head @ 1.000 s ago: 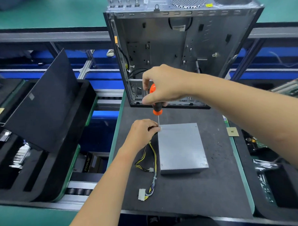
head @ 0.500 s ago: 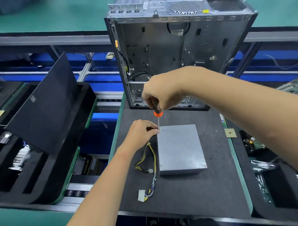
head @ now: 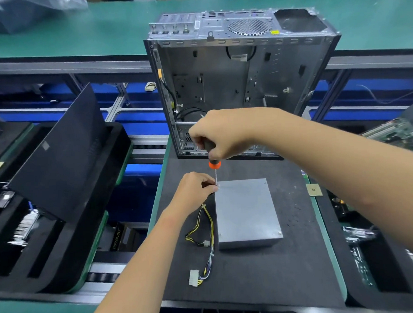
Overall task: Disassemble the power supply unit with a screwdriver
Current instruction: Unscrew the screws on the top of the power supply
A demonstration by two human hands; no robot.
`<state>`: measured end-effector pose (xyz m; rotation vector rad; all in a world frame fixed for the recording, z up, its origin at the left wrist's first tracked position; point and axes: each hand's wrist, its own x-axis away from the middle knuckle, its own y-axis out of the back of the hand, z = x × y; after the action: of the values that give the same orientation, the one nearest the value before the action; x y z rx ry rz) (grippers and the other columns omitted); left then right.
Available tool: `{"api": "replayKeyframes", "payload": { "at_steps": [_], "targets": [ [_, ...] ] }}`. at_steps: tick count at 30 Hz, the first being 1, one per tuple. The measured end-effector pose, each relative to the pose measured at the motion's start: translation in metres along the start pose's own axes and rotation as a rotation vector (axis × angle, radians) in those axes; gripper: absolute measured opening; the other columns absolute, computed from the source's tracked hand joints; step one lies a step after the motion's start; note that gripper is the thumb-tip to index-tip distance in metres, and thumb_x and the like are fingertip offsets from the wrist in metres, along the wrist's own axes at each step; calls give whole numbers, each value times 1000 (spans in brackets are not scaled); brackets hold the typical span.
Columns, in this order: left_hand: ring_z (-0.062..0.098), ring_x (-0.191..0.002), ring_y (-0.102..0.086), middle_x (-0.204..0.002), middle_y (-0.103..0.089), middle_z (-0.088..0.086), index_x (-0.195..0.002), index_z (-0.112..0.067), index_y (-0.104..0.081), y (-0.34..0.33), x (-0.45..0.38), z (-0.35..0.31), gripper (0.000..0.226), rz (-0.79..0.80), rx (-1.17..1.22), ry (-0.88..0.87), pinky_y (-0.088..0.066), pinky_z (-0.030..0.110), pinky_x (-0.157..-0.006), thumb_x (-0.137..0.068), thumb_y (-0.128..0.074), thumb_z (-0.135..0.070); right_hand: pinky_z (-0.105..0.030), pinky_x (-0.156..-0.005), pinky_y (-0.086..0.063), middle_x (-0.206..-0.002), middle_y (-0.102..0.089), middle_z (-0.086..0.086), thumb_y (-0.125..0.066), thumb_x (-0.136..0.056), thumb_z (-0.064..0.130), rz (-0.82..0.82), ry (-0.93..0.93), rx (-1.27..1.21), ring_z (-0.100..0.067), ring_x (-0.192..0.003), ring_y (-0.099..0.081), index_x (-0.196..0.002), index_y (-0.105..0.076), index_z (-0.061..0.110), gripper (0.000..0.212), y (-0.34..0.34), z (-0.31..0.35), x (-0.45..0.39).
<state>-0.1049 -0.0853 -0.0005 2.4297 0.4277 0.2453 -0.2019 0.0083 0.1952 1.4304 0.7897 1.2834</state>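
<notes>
A grey metal power supply unit [head: 246,211] lies flat on the black mat [head: 263,278]. Its yellow and black cable bundle [head: 207,236] trails off its left side to a white connector [head: 193,277]. My right hand [head: 220,134] grips the black and orange handle of a screwdriver [head: 214,164], held upright with its tip on the unit's far left corner. My left hand [head: 195,188] pinches at the shaft's tip by that corner. The screw itself is hidden by my fingers.
An open, stripped computer case [head: 242,84] stands behind the unit at the mat's far edge. A black side panel [head: 60,156] leans in a foam tray on the left. A small CPU chip [head: 314,190] lies right of the unit. Circuit boards [head: 396,133] sit at far right.
My right hand has slid down over the screwdriver handle and turned, hiding its orange upper part. My left hand stays at the tip. The unit has not moved.
</notes>
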Motion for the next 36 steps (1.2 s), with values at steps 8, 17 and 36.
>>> {"api": "replayKeyframes", "payload": {
  "at_steps": [8, 17, 36],
  "targets": [
    [-2, -78, -64, -80, -72, -15, -82, -24, -77, -1, 3, 0, 6, -12, 31, 5, -51, 19, -78, -81, -71, -23, -35, -59, -49, -82, -62, -7, -40, -100, 51, -27, -198, -72, -29, -65, -69, -95, -49, 10, 42, -7, -3, -3],
    [2, -81, -64, -81, -72, -13, -81, -22, -76, 0, 3, -5, 5, -3, 32, 38, -52, 22, -79, -81, -71, -20, -33, -62, -46, -78, -59, 5, -66, -80, 17, 0, -56, -195, -18, -74, -56, -83, -44, 21, 23, -2, 3, 6],
    [5, -81, -65, -81, -72, -13, -81, -21, -76, -4, 7, -7, 4, -29, 64, 60, -52, 24, -79, -82, -72, -19, -30, -49, -26, -82, -52, 2, -53, -95, 19, -88, -47, 64, -19, -68, -47, -101, -49, 15, 8, -6, 7, 10]
  ]
}}
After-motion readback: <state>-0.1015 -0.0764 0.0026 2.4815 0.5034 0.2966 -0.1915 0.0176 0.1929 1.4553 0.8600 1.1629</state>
